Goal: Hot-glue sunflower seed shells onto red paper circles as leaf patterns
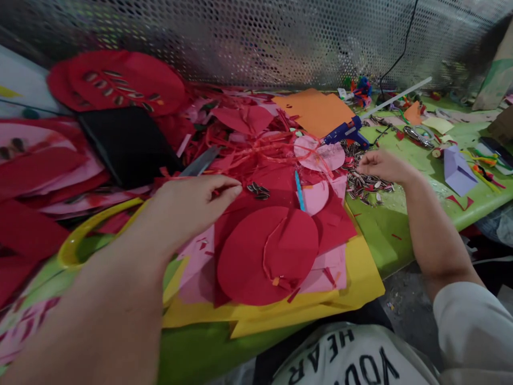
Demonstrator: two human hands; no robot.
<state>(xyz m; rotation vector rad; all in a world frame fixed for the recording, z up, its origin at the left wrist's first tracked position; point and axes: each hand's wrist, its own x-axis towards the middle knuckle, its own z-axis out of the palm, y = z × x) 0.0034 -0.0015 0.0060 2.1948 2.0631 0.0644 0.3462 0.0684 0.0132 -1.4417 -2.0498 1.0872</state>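
Note:
A round red paper disc [244, 256] lies in front of me, with a thin curved strand and a small orange piece on it. My left hand [188, 206] is closed, thumb and fingertips together, just left of a few striped sunflower seeds [258, 191] on red paper. What its fingers hold, if anything, is hidden. On the right, my right hand [387, 164] has its fingers curled in above a heap of sunflower seeds [364, 187]. I cannot make out what is between them. A blue glue gun [344, 133] with a long white glue stick lies just behind that heap.
Scissors with yellow handles [74, 240] lie under my left forearm. A black flat object [128, 144] and red discs with seeds [124, 80] are stacked at left. Orange paper [315, 111], yellow sheets [360, 267] and red scraps cover the green table [388, 240]. A perforated metal panel [256, 43] stands behind.

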